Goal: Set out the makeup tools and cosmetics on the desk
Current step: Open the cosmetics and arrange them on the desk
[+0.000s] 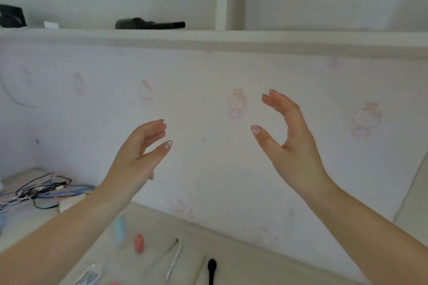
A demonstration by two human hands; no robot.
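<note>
left hand [141, 146] raised, fingers loosely curved, empty; right hand [289, 136] raised, same; above desk [231, 250]

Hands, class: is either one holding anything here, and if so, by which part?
Nothing is held. The left hand and right hand are raised, loosely curved and empty; the black brush lies untouched on the desk.

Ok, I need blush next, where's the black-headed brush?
Head view, bottom edge, right of centre: the black-headed brush lies on the desk, just right of a thin white tool.
</note>
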